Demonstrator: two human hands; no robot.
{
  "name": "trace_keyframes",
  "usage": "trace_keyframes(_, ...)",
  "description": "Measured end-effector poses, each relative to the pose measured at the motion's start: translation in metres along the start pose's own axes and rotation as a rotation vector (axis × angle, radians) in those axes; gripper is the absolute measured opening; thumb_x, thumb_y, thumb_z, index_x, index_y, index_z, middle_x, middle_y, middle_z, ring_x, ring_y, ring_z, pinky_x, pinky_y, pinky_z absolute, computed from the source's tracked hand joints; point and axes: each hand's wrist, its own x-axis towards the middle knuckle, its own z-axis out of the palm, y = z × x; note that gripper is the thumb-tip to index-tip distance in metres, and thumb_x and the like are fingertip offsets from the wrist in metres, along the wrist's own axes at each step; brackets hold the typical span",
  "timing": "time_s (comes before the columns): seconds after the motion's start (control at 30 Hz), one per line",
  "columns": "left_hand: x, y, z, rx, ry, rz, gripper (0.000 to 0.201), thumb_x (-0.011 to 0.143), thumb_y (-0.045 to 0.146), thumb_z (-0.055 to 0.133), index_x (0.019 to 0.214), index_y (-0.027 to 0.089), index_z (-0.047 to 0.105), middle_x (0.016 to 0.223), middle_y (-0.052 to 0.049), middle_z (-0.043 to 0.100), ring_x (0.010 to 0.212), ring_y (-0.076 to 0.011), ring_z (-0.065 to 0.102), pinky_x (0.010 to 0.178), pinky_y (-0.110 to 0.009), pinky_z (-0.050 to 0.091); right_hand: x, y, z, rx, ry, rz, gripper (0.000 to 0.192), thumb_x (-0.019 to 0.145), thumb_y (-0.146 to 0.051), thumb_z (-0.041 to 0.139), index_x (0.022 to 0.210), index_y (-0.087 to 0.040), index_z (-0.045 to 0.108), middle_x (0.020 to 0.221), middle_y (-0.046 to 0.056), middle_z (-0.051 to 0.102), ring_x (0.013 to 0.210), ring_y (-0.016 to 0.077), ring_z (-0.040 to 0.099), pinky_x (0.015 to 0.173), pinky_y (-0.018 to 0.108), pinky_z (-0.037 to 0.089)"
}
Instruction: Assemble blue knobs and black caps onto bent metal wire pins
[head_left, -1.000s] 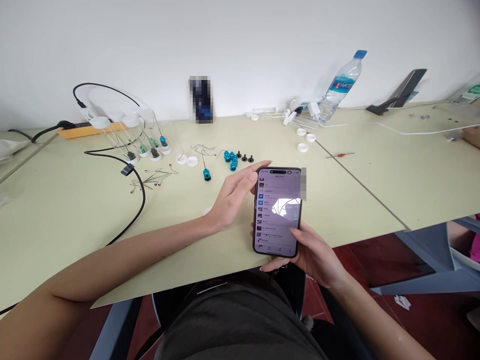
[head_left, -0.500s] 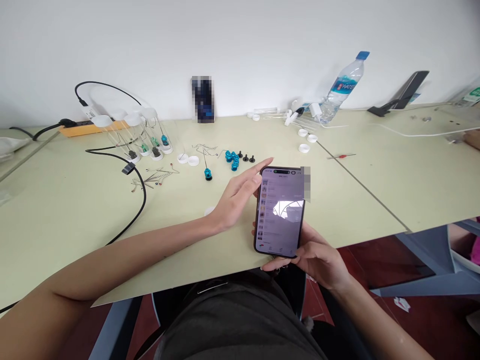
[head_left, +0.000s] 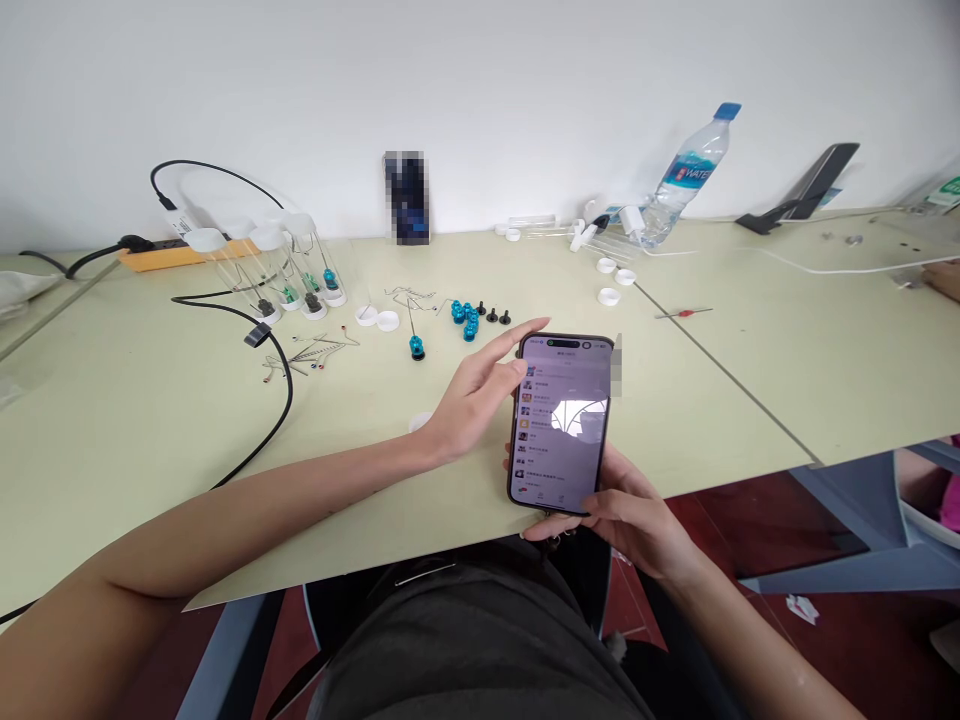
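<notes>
Dark grey clothing (head_left: 480, 650), bare forearms (head_left: 315, 495) and hands (head_left: 466, 408)

Room lies between black screws (head_left: 492, 315) and rightmost white caps (head_left: 609, 297), the held phone (head_left: 559, 460) blocking its front

From the one phone (head_left: 544, 440), held between two hands, left (head_left: 469, 405) and right (head_left: 637, 525): four capped clear tubes (head_left: 268, 238) at 10 o'clock on the desk (head_left: 360, 525); three black screws (head_left: 492, 316) at 11; six loose white caps (head_left: 609, 297) in sight, three near 1, two at 10, one at 9, half covered by the arm; two bottles, one blue-capped (head_left: 690, 168) at 1, one cut off (head_left: 948, 188) at 2; one orange power strip (head_left: 154, 261) at 10; one teal piece (head_left: 417, 348) alone at 10, plus a cluster too overlapped to count
</notes>
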Motion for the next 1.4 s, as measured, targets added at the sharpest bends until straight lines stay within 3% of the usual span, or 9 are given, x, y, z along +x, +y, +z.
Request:
trace_keyframes(0.07,0.000,0.002,0.000,0.012,-0.003,0.007,0.037,0.095,0.031,0.044,0.130,0.025,0.055,0.132,-0.005,0.057,0.115,-0.0227,0.055,0.100,-0.038,0.042,0.000,0.000,0.000,0.002,-0.005,-0.005,0.070,0.073,-0.003,0.050,0.138,-0.030,0.042,0.135,0.007,0.057,0.111,0.0311,0.063,0.083,0.060,0.057)
trace_keyframes(0.23,0.000,0.004,0.002,0.002,0.000,-0.032,0.033,0.094,0.028,0.044,0.125,0.024,0.054,0.108,-0.005,0.065,0.083,-0.0184,0.060,0.079,-0.035,0.048,0.000,0.001,-0.001,0.005,-0.019,-0.012,0.068,0.075,-0.002,0.050,0.137,-0.030,0.043,0.135,0.007,0.057,0.113,0.0317,0.062,0.084,0.060,0.057)
trace_keyframes(0.57,-0.002,0.001,0.003,-0.075,-0.028,-0.097,0.037,0.092,0.036,0.052,0.128,0.027,0.050,0.079,-0.002,0.065,0.068,-0.0164,0.059,0.066,-0.030,0.046,0.001,0.001,-0.002,0.035,-0.062,-0.041,0.065,0.076,0.001,0.047,0.133,-0.029,0.048,0.133,0.006,0.058,0.113,0.0308,0.063,0.084,0.059,0.058)
trace_keyframes(0.67,-0.001,0.001,0.001,-0.049,-0.010,-0.043,0.037,0.094,0.037,0.048,0.129,0.024,0.053,0.102,-0.006,0.068,0.085,-0.0191,0.062,0.075,-0.032,0.048,0.001,0.001,-0.001,0.035,-0.053,-0.042,0.061,0.077,0.000,0.049,0.131,-0.029,0.050,0.132,0.006,0.059,0.113,0.0311,0.063,0.083,0.059,0.058)
trace_keyframes(0.8,-0.002,-0.004,0.002,-0.059,0.016,-0.007,0.041,0.096,0.037,0.043,0.133,0.023,0.052,0.138,-0.008,0.053,0.116,-0.0245,0.055,0.096,-0.036,0.044,-0.001,0.002,-0.003,0.035,-0.050,-0.021,0.060,0.079,-0.001,0.049,0.133,-0.027,0.048,0.131,0.007,0.060,0.115,0.0324,0.062,0.085,0.060,0.057)
trace_keyframes(1.03,-0.019,-0.023,0.017,-0.269,0.003,-0.036,0.059,0.097,0.044,0.040,0.151,0.027,0.024,0.141,-0.007,0.051,0.128,-0.0257,0.049,0.109,-0.040,0.035,-0.001,0.000,-0.004,0.039,-0.018,0.010,0.074,0.079,-0.003,0.051,0.145,-0.034,0.034,0.137,0.006,0.055,0.113,0.0296,0.063,0.084,0.052,0.059)
trace_keyframes(1.2,-0.021,-0.026,0.017,-0.288,-0.003,-0.120,0.047,0.099,0.043,0.036,0.141,0.024,0.044,0.133,-0.009,0.057,0.122,-0.0246,0.052,0.102,-0.036,0.040,-0.002,0.001,-0.003,0.028,0.002,0.004,0.073,0.080,-0.006,0.054,0.145,-0.033,0.035,0.130,0.007,0.060,0.109,0.0286,0.065,0.083,0.053,0.059)
trace_keyframes(1.4,-0.020,-0.032,0.017,-0.431,0.084,-0.274,0.036,0.095,0.042,0.048,0.124,0.024,0.059,0.113,-0.006,0.065,0.102,-0.0199,0.058,0.080,-0.028,0.046,0.002,0.001,-0.002,-0.106,0.054,0.013,0.061,0.084,-0.020,0.059,0.141,-0.029,0.039,0.128,0.009,0.060,0.109,0.0299,0.063,0.081,0.053,0.060)
